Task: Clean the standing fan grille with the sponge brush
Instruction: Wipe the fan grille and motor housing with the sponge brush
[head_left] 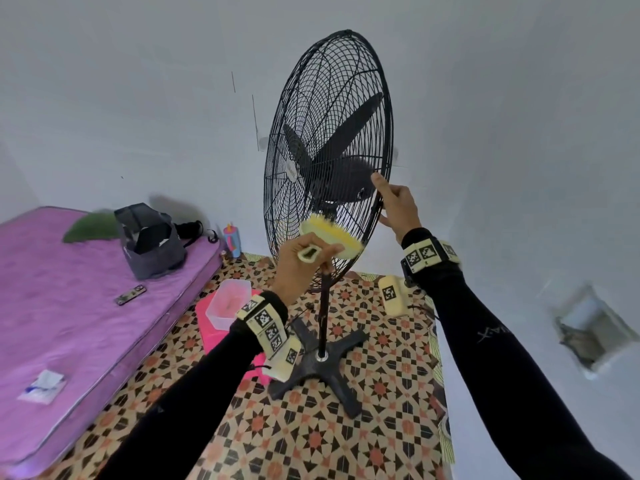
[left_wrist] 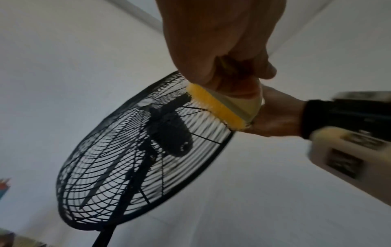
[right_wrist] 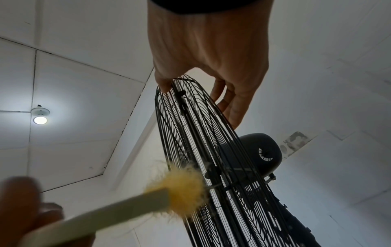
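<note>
Cleaning appears under way, extent unclear: the left hand [head_left: 301, 268] grips the sponge brush [head_left: 330, 237], its yellow bristles against the lower front of the fan grille [head_left: 322, 133]. The right hand [head_left: 398, 206] clasps the grille's rim at the right edge, steadying it. Upper grille probably remains.

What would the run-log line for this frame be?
left hand: grips sponge brush, bristles on fan grille lower front | right hand: holds grille rim | phase: brushing

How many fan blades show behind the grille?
3: one blade reaching up-right, one toward the upper left, one low, near the right hand. None seems hidden.
</note>
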A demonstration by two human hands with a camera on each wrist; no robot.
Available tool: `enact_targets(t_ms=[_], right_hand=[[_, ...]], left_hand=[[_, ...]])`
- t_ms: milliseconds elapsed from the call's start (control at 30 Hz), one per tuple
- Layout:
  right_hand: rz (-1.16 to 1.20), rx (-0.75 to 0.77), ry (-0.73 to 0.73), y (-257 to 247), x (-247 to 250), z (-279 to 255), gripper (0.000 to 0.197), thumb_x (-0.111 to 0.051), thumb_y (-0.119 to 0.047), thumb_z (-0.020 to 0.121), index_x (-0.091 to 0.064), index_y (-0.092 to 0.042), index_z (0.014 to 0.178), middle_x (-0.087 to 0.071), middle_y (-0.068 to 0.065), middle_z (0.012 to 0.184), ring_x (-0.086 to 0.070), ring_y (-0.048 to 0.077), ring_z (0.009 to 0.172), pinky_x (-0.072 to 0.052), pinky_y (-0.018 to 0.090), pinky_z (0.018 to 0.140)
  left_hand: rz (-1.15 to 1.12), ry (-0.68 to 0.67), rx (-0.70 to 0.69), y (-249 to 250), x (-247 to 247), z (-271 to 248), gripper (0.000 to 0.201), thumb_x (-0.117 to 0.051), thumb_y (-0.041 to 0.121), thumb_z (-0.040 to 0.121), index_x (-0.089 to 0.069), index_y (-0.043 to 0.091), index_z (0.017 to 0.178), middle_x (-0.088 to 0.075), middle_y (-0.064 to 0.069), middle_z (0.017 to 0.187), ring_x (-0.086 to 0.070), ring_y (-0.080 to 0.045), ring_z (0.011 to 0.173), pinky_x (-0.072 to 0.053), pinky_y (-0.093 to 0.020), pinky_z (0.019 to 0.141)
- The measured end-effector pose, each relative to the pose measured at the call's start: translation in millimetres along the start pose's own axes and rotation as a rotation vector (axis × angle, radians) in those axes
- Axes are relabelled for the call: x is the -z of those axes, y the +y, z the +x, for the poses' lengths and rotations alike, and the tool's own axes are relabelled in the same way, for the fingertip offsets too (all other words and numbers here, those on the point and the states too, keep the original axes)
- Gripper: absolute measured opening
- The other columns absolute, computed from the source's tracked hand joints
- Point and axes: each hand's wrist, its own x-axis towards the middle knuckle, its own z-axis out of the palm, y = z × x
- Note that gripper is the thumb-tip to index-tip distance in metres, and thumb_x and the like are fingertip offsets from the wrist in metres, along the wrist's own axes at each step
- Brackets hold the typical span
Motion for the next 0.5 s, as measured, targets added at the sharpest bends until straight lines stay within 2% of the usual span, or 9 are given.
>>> enact_targets(t_ms=[67, 133, 200, 267, 333, 367, 467, 500], right_hand=[[-0.006, 0.000, 0.003, -2.0, 3.0, -0.2, 0.068, -0.062, -0.073, 0.084, -0.054, -0.015, 0.119, -0.059, -0.003, 0.111, -0.058, 0.009, 0.092, -0.056, 0.038, 0.091], [0.002, -0.009, -0.001, -1.2, 2.7, 0.3, 0.068, -0.062, -0.073, 0.084, -0.054, -0.016, 0.119, -0.059, -0.003, 0.111, -0.058, 0.010, 0.093, -0.056, 0.038, 0.091], [0.001, -0.003, 0.005, 0.0, -0.1, -0.1, 0.066, -0.063, -0.073, 0.083, -0.053, -0.016, 0.115, -0.059, -0.002, 0.108, -0.058, 0.010, 0.093, -0.056, 0.038, 0.090], [-0.005, 0.004, 0.016, 1.3, -1.7, -0.3, 0.064, -0.063, -0.074, 0.083, -0.053, -0.018, 0.111, -0.058, -0.002, 0.105, -0.058, 0.010, 0.091, -0.056, 0.037, 0.089], [0.005, 0.000, 0.019, 1.6, -2.5, -0.8, 0.065, -0.063, -0.074, 0.083, -0.054, -0.017, 0.113, -0.059, -0.003, 0.105, -0.058, 0.009, 0.091, -0.056, 0.038, 0.089], [0.009, -0.003, 0.017, 1.1, -1.5, -0.8, 0.067, -0.062, -0.074, 0.083, -0.054, -0.016, 0.115, -0.060, -0.003, 0.107, -0.058, 0.009, 0.092, -0.056, 0.038, 0.090], [0.015, -0.010, 0.014, -1.3, 1.1, -1.0, 0.070, -0.063, -0.074, 0.083, -0.055, -0.015, 0.119, -0.061, -0.002, 0.111, -0.059, 0.012, 0.096, -0.057, 0.040, 0.094], [0.009, -0.011, 0.012, -0.8, 0.4, -0.9, 0.068, -0.063, -0.074, 0.082, -0.055, -0.016, 0.117, -0.061, -0.003, 0.110, -0.059, 0.013, 0.097, -0.057, 0.041, 0.094]], left_hand=[[0.006, 0.153, -0.011, -2.0, 7.4, 8.7, 0.023, -0.075, 0.015, 0.091, -0.067, -0.006, 0.094, -0.072, -0.016, 0.078, -0.065, -0.016, 0.057, -0.054, -0.021, 0.054], [0.008, 0.240, -0.005, -5.9, 19.2, 13.8, 0.024, -0.074, 0.022, 0.092, -0.066, 0.000, 0.092, -0.071, -0.022, 0.079, -0.065, -0.020, 0.059, -0.054, -0.028, 0.055], [-0.034, 0.135, 0.012, -7.2, 25.5, 13.5, 0.027, -0.073, 0.031, 0.093, -0.066, 0.006, 0.090, -0.070, -0.017, 0.075, -0.064, -0.025, 0.060, -0.053, -0.035, 0.056], [-0.072, -0.054, 0.011, -6.6, 19.2, 10.1, 0.032, -0.070, 0.034, 0.093, -0.064, 0.003, 0.088, -0.069, -0.011, 0.076, -0.063, -0.025, 0.060, -0.054, -0.029, 0.052], [-0.028, -0.103, -0.004, -8.4, 14.1, 11.4, 0.031, -0.069, 0.030, 0.094, -0.063, 0.000, 0.087, -0.069, -0.007, 0.077, -0.062, -0.022, 0.058, -0.052, -0.024, 0.049], [-0.008, -0.039, 0.001, -10.5, 15.1, 16.2, 0.029, -0.069, 0.027, 0.096, -0.064, 0.000, 0.088, -0.070, -0.005, 0.077, -0.062, -0.019, 0.057, -0.052, -0.023, 0.047], [-0.035, 0.295, 0.044, -18.7, 35.4, 41.6, 0.030, -0.068, 0.026, 0.099, -0.065, -0.004, 0.094, -0.069, -0.003, 0.071, -0.060, -0.013, 0.051, -0.048, -0.021, 0.044], [-0.055, 0.327, 0.069, -19.1, 43.6, 50.7, 0.032, -0.065, 0.029, 0.101, -0.065, -0.002, 0.094, -0.066, -0.003, 0.066, -0.057, -0.012, 0.049, -0.045, -0.020, 0.042]])
